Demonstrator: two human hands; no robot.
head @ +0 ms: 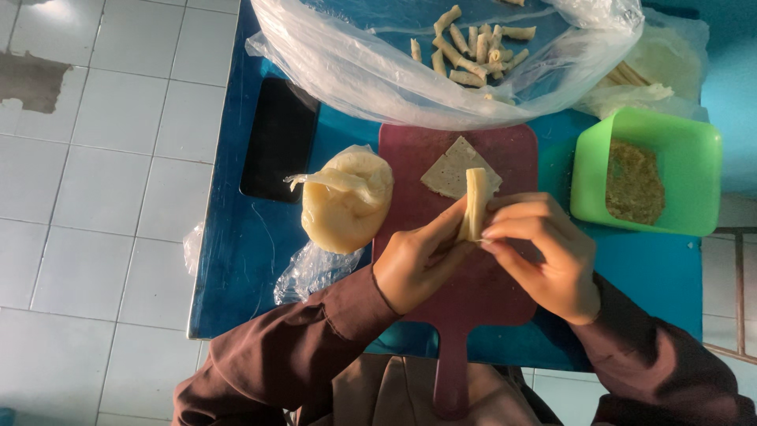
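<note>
From the head camera, looking down, the left hand [414, 264] and the right hand [544, 256] meet above the cutting board [481, 292], a dark red board with a handle pointing toward the person, and together they pinch a pale rolled wrapper [474, 203] held upright between the fingertips. The left thumb and forefinger close on its lower left edge and the right fingertips press its lower right edge, so both hands are pressed onto the roll rather than spread. The step in hand looks like closing or sealing the roll; the next move, as a judgement, calls for a firm, even pinch along the seam so the thin sheet does not tear or unroll. Just behind the roll, on the far end of the board, lies a flat square wrapper [451, 170]. Left of the board sits a round stack of wrappers [347, 201] on crumpled clear plastic. Right of the board stands a green tub [646, 170] with brownish filling. Beyond the board a clear plastic bag [371, 71] holds finished rolls [473, 47]. All rests on a blue counter [244, 260].
</note>
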